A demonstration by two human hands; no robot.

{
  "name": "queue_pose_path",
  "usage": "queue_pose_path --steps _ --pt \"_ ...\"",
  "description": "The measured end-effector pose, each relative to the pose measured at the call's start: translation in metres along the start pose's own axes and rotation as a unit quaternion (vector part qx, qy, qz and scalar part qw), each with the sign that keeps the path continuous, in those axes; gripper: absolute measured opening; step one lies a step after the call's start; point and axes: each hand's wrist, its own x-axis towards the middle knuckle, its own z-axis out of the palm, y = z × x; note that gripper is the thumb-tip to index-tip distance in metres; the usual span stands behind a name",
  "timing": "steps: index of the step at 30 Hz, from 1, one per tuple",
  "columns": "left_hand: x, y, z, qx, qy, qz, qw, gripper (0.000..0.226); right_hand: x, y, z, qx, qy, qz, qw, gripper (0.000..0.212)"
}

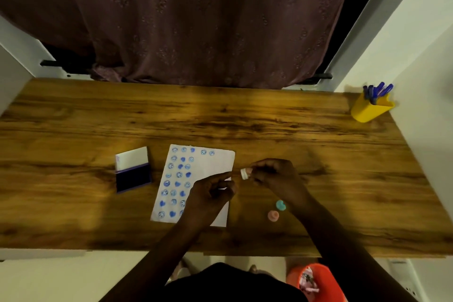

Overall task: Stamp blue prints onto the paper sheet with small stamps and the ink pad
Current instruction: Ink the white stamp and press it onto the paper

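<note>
A white paper sheet lies on the wooden table, its left part covered with several rows of blue smiley and heart prints. An open ink pad with a dark pad and raised white lid sits to its left. My right hand pinches a small white stamp just off the sheet's right edge. My left hand hovers over the sheet's lower right, fingers curled, index tip reaching toward the stamp. A teal stamp and a pink stamp lie on the table under my right wrist.
A yellow cup holding several blue pens stands at the table's far right corner. A maroon curtain hangs behind the table. An orange bin sits on the floor below the near edge.
</note>
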Motion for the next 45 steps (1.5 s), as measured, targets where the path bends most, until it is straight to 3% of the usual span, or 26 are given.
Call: queue_pose_path --steps 6,10,14,25,30,36,39,45 --pt "-0.003 -0.006 -0.025 -0.070 0.027 -0.012 0.997 0.037 -0.007 -0.005 0.041 0.120 -0.077 0.056 0.988 0.010" --pt "-0.007 -0.005 -0.047 -0.090 0.036 -0.015 0.995 0.046 -0.008 -0.011 0.064 0.153 -0.120 0.065 0.979 0.017" --pt "-0.012 -0.010 -0.070 -0.096 0.049 -0.028 0.994 0.033 -0.006 -0.018 0.086 0.147 -0.136 0.051 0.979 0.023" --pt "-0.024 -0.018 -0.150 -0.107 0.072 0.006 0.992 0.015 0.014 -0.044 0.153 -0.034 -0.182 -0.072 0.980 0.025" --pt "-0.027 -0.033 -0.195 -0.156 0.099 0.004 0.983 0.021 0.026 -0.058 0.183 -0.138 -0.146 -0.127 0.971 0.019" --pt "-0.030 -0.050 -0.238 -0.162 0.174 0.005 0.971 0.028 0.036 -0.067 0.235 -0.295 -0.138 -0.213 0.921 0.020" --pt "-0.031 -0.057 -0.253 -0.139 0.206 0.012 0.969 0.018 0.040 -0.069 0.259 -0.350 -0.154 -0.256 0.888 0.019" --pt "-0.034 -0.064 -0.265 -0.139 0.211 -0.001 0.968 0.021 0.051 -0.067 0.290 -0.449 -0.162 -0.285 0.831 0.030"
